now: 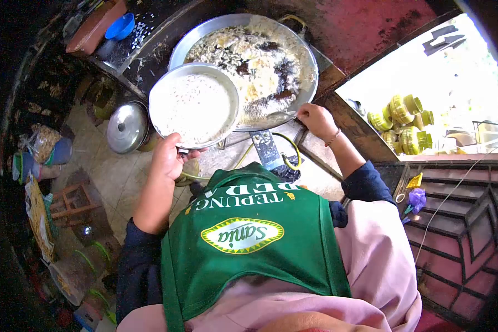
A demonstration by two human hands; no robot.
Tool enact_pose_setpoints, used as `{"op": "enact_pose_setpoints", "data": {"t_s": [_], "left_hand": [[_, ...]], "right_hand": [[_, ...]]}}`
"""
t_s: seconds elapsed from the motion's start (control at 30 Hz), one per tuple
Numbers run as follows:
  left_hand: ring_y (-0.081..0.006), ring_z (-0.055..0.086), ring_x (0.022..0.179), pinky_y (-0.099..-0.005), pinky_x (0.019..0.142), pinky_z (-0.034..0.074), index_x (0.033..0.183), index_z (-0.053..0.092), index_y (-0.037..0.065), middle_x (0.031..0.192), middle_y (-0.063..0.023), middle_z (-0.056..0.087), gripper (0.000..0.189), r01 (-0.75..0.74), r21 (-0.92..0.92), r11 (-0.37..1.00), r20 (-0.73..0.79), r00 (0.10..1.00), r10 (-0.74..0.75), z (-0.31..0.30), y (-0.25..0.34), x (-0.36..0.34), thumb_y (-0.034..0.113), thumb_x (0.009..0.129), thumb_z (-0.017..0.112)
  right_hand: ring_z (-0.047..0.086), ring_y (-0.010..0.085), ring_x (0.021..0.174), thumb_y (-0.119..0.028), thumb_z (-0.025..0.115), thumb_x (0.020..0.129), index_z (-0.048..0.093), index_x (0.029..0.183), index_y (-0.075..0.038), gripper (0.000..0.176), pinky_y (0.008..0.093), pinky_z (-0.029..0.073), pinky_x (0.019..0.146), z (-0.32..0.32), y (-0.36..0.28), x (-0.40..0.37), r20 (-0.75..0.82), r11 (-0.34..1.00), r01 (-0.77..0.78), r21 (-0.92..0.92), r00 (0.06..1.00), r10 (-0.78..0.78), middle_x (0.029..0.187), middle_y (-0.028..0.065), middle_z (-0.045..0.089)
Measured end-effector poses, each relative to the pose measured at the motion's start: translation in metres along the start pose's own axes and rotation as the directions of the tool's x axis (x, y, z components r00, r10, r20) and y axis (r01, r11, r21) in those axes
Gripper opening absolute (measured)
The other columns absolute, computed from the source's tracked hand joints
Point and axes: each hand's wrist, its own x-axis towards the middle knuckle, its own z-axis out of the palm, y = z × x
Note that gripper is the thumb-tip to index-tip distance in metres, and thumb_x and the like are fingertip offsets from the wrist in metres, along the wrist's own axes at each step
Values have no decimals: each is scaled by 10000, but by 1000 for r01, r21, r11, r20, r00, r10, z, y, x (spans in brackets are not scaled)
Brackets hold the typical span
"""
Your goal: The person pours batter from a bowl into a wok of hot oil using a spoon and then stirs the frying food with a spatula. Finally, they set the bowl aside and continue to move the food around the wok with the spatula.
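My left hand [170,157] grips the near rim of a round metal bowl [154,113], thumb on top. The bowl holds a whitish batter [196,105] with small reddish specks. It is held level over the left near side of a large frying pan [311,83]. Bubbling oil with pale, frothy pieces [260,61] fills the pan. My right hand [317,120] is at the pan's near right rim, its fingers curled closed and pinched together. Whatever lies between those fingertips, if anything, is too small to make out.
A grey metal stand [266,149] and a yellow-green hose [290,138] lie below the pan. To the left are a lidded metal pot [128,127] and a small wooden stool [74,203]. A blue bowl [120,26] sits top left. Yellow-green containers [404,110] are seen through the opening at right.
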Motion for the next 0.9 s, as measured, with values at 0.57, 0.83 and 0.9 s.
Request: {"op": "enact_pose_setpoints", "data": {"t_s": [0.57, 0.83, 0.9], "left_hand": [[-281, 627, 711, -340, 476, 544, 1137, 438, 14, 958, -163, 583, 438, 97, 109, 989, 0, 995, -98, 57, -29, 13, 99, 707, 452], [-298, 630, 724, -340, 484, 541, 1141, 434, 18, 967, -157, 589, 442, 132, 128, 983, -6, 991, -132, 65, -36, 24, 104, 708, 431], [-303, 632, 730, -332, 486, 539, 1137, 443, 5, 969, -163, 594, 436, 148, 110, 983, 2, 989, -149, 63, -36, 25, 117, 716, 429]], "right_hand": [[596, 292, 678, -229, 549, 714, 608, 773, -117, 139, 385, 478, 623, -47, -83, 6, 13, 979, 197, -53, 980, -197, 715, 106, 612], [608, 276, 697, -224, 574, 728, 615, 772, -90, 147, 352, 484, 630, -32, -55, 18, -70, 978, 143, 149, 989, -134, 736, 113, 624], [612, 211, 683, -191, 608, 714, 625, 794, -53, 160, 305, 478, 642, -39, -44, 23, 29, 957, 104, 272, 993, -116, 747, 107, 634]]}}
